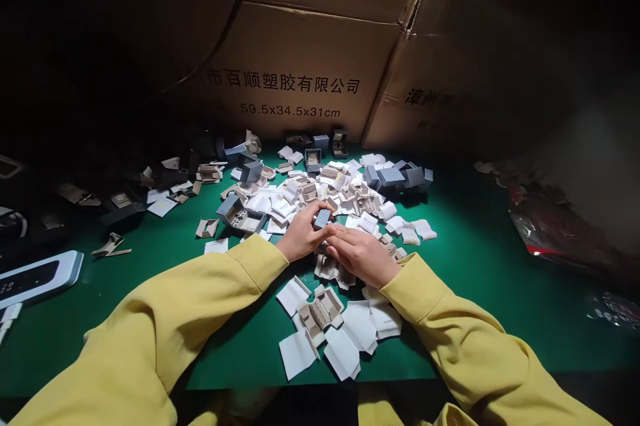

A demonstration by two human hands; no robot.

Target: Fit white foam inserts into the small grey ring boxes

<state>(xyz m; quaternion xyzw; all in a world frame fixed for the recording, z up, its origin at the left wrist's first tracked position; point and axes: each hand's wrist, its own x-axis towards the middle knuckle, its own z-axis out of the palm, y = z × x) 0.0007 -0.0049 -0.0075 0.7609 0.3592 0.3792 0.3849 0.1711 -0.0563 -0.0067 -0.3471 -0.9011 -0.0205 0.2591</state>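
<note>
My left hand (301, 234) is closed around a small grey box (323, 218), held just above the green table (465, 259). My right hand (361, 255) lies beside it, fingers together and pointing left, its fingertips touching the box's lower edge. Both arms wear yellow sleeves. Under and around the hands lies a heap of white and beige card inserts (325, 196). Nearer to me lie more folded inserts and white cards (327, 326).
An open grey box (240, 214) sits left of the hands. Several closed grey boxes (395, 177) stand at the back right of the heap. Large cardboard cartons (300, 73) wall off the far side. A white device (35, 277) lies at the left; plastic bags (550, 226) lie at the right.
</note>
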